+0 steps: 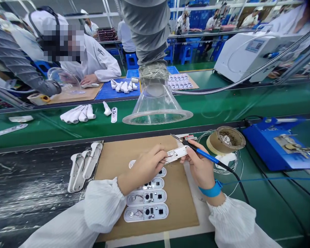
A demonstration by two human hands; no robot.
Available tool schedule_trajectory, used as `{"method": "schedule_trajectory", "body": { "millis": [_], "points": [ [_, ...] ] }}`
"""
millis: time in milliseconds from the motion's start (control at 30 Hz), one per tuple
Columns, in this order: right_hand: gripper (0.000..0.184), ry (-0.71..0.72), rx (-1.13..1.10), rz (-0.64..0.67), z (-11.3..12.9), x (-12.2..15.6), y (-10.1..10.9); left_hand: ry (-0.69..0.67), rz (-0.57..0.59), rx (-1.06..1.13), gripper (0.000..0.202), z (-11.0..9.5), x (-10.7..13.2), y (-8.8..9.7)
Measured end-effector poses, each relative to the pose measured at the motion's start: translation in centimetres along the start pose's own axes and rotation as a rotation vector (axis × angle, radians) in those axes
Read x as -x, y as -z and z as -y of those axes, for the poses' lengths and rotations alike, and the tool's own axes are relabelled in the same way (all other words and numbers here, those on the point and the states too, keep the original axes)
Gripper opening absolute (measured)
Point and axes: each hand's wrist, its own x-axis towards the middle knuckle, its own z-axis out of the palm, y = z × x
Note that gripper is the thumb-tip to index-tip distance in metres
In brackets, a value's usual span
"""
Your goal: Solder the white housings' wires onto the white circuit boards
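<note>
My left hand (147,168) is closed on the left end of a narrow white circuit board (177,153), with thin wires showing by its fingertips. The blue soldering iron (205,155) lies in the grip of my right hand (200,168), its tip pointing up and left, apart from the board. Fingers of that same hand also touch the board's right end. Below my left hand, several white rounded panels with circuit boards (146,212) lie in a column on a brown cardboard sheet (181,210); the upper ones are partly covered by the hand.
A clear fume hood (157,106) hangs above the work. White plastic shells (84,165) lie at left. At right are a round pot (226,139), coiled wire and a blue metal device (281,144). Across the green belt (209,106), a co-worker (93,58) leans over parts.
</note>
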Motion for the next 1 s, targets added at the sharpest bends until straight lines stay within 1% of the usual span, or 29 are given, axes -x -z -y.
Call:
{"method": "schedule_trajectory", "body": {
  "millis": [100,200,267,333,400,467,567,633,667,767,833,900,1000],
  "points": [
    [0.045,-0.011,-0.046,0.008,0.1,0.1,-0.3,-0.020,0.007,-0.097,0.024,0.4,-0.7,-0.6],
    [0.043,-0.010,-0.062,0.021,0.1,0.1,-0.4,-0.009,0.007,-0.092,0.029,0.9,-0.9,-1.1],
    [0.042,-0.006,-0.061,0.021,0.2,0.1,-0.3,0.020,-0.010,0.000,0.025,1.2,-1.0,-1.1],
    [0.042,-0.003,-0.058,0.012,0.2,0.1,-0.3,0.053,-0.034,0.171,0.022,1.5,-1.1,-0.9],
    [0.042,-0.007,-0.068,0.005,0.3,0.1,-0.2,0.069,-0.029,0.361,0.020,1.5,-1.2,-0.4],
    [0.043,-0.019,-0.087,0.006,0.3,0.1,-0.2,0.076,0.024,0.487,0.016,1.5,-1.2,0.3],
    [0.045,-0.032,-0.060,0.029,0.2,0.2,-0.1,0.103,0.131,0.538,0.014,1.2,-1.0,1.4],
    [0.043,0.001,0.029,0.018,0.1,0.3,0.0,0.111,0.159,0.540,0.016,1.1,-0.8,2.0],
    [0.043,0.035,0.081,-0.007,0.1,0.3,0.1,0.113,0.154,0.536,0.017,1.1,-0.7,2.2],
    [0.042,0.153,0.169,-0.097,0.6,0.5,0.8,0.150,0.096,0.476,0.018,1.2,-0.1,2.2],
    [0.041,0.205,0.165,-0.112,1.1,0.8,1.1,0.195,0.068,0.395,0.018,1.4,0.6,1.7],
    [0.037,0.246,0.157,-0.099,1.5,1.1,1.4,0.230,0.058,0.293,0.017,1.7,1.4,0.8],
    [0.029,0.301,0.141,-0.076,1.8,1.8,1.5,0.239,0.034,0.140,0.017,2.0,2.3,-0.6]
  ]
}}
